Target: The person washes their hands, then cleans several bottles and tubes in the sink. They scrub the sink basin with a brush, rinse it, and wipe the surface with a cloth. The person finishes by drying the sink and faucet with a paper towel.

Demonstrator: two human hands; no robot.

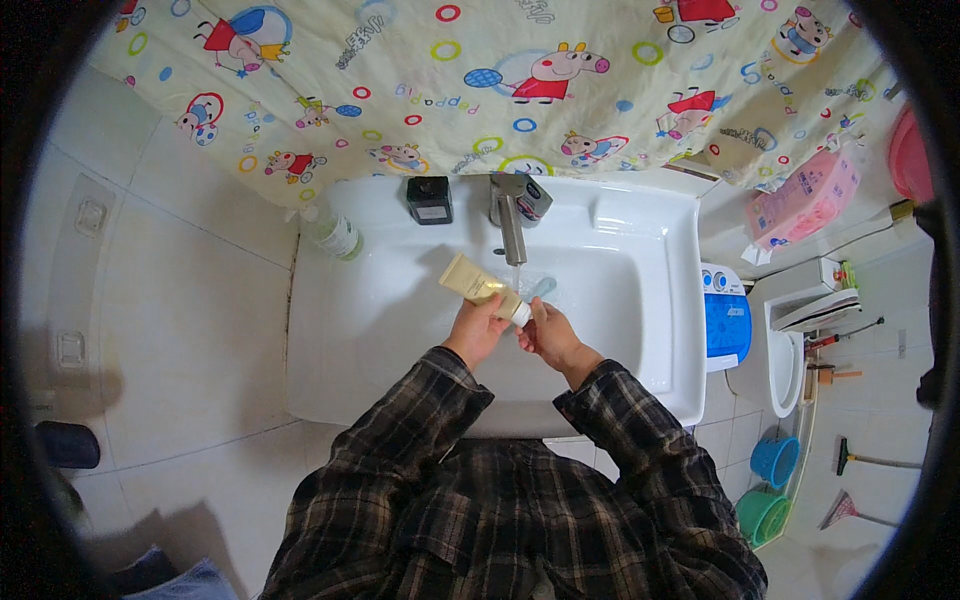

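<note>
My left hand (478, 330) is closed around a yellow squeeze tube (476, 283) with a white cap, held tilted over a white washbasin (360, 390). At the capped end, the fingers and thumb of my right hand (551, 332) grip the white cap (521, 313). Above both hands stands a metal faucet (511, 225), and a thin stream of water falls from its spout. Just behind my right hand, a pale blue-green object (541, 288) lies in the wet bowl; its kind is not clear.
A black bottle (430, 201), a grey container (534, 201) and a clear green bottle (339, 234) stand along the basin's back. A patterned curtain (420, 90) hangs behind. To the right are a blue-and-white mini washing machine (726, 319), a toilet (784, 367) and buckets (775, 461).
</note>
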